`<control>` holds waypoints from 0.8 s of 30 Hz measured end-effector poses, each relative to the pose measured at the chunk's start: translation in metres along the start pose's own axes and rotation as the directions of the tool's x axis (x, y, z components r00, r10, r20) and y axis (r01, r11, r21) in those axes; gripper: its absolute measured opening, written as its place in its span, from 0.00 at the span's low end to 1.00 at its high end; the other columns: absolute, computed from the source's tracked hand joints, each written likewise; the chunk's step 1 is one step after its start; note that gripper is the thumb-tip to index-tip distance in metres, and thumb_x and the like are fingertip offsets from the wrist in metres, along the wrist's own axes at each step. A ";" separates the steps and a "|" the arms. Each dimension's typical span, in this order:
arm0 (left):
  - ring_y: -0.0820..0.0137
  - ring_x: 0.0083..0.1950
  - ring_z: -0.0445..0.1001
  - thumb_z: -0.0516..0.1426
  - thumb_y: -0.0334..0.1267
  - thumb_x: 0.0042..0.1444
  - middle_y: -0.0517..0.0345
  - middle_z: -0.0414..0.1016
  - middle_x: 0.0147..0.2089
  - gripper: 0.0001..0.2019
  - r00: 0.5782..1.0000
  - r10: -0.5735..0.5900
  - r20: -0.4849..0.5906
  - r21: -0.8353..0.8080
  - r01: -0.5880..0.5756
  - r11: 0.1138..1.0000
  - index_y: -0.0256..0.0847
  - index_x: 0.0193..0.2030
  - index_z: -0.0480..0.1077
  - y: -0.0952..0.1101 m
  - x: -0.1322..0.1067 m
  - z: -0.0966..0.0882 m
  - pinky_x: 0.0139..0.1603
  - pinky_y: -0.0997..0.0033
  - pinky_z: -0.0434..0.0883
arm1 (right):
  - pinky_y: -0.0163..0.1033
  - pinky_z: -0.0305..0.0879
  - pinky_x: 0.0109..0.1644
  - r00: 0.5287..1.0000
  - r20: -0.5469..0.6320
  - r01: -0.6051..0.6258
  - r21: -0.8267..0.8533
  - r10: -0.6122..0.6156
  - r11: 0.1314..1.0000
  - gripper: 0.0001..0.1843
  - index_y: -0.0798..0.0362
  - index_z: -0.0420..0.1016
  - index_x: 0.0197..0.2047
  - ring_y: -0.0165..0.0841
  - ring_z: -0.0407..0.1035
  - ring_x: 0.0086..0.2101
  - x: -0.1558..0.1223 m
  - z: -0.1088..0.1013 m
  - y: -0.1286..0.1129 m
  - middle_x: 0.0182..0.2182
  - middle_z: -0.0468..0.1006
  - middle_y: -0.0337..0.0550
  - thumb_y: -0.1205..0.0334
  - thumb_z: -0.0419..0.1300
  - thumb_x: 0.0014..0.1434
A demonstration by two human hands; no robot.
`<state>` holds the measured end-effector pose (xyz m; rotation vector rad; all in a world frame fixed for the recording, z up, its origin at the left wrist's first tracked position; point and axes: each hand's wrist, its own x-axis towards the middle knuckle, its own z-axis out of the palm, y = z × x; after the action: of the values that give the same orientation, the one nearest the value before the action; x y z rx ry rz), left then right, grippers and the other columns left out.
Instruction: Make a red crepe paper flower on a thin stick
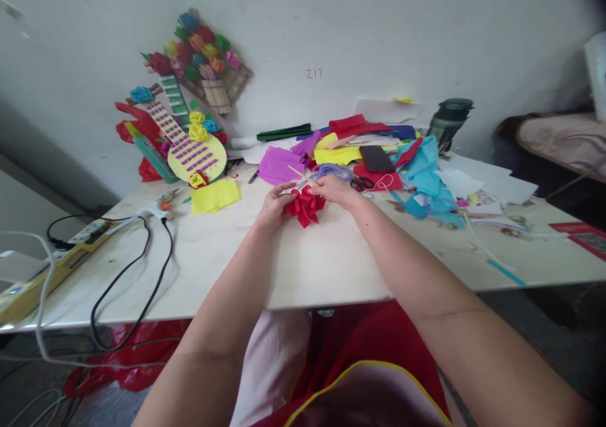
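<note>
Between my hands, above the table's front half, is a red crepe-paper flower (pixel 305 210) with its petals pointing down toward me. My left hand (pixel 273 206) grips its left side, fingers bent round the edge. At the flower's upper right, my right hand (pixel 337 191) pinches the paper. A thin wooden stick (pixel 299 173) slants up and left from the right fingers. Just behind that hand lie a bundle of pale purple string (pixel 334 172) and black-handled scissors (pixel 362 183). The fingertips are partly hidden by the paper.
Crepe-paper sheets, including a purple one (pixel 279 165), and a phone (pixel 377 159) lie behind the hands. Turquoise paper (pixel 423 173) and a dark bottle (pixel 449 124) are at right. At left are a paper-flower guitar (pixel 196 156), yellow paper (pixel 216 196), a glue gun (pixel 156 208) and a power strip (pixel 76 259).
</note>
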<state>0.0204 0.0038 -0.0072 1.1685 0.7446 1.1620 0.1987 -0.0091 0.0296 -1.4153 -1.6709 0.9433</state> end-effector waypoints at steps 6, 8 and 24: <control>0.74 0.20 0.68 0.61 0.29 0.34 0.62 0.72 0.22 0.26 0.999 -0.044 -0.031 -0.002 0.044 0.999 0.34 0.46 0.67 0.003 -0.002 0.003 0.22 0.75 0.64 | 0.34 0.49 0.28 1.000 -0.020 0.008 0.005 -0.008 1.000 0.11 0.58 0.68 0.20 0.23 0.53 0.22 -0.001 0.001 -0.001 0.17 0.61 0.32 0.58 0.61 0.43; 0.74 0.19 0.68 0.60 0.28 0.33 0.62 0.71 0.21 0.26 0.997 -0.061 -0.046 -0.002 0.061 0.998 0.34 0.45 0.67 0.004 -0.002 0.004 0.22 0.76 0.64 | 0.34 0.48 0.28 0.999 -0.033 0.002 -0.004 -0.002 1.000 0.11 0.58 0.69 0.21 0.23 0.53 0.22 -0.001 0.002 -0.001 0.17 0.61 0.32 0.57 0.61 0.43; 0.70 0.21 0.71 0.58 0.31 0.37 0.57 0.73 0.24 0.17 0.982 -0.150 -0.113 -0.034 0.147 0.989 0.34 0.38 0.68 0.000 0.008 -0.001 0.23 0.73 0.67 | 0.35 0.48 0.27 0.989 -0.148 -0.015 -0.112 -0.002 0.994 0.10 0.57 0.68 0.20 0.25 0.54 0.22 0.001 0.005 -0.003 0.15 0.59 0.33 0.58 0.60 0.44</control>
<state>0.0216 0.0116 -0.0064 1.0133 0.8871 1.1172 0.1924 -0.0089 0.0300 -1.5275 -1.6309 0.7388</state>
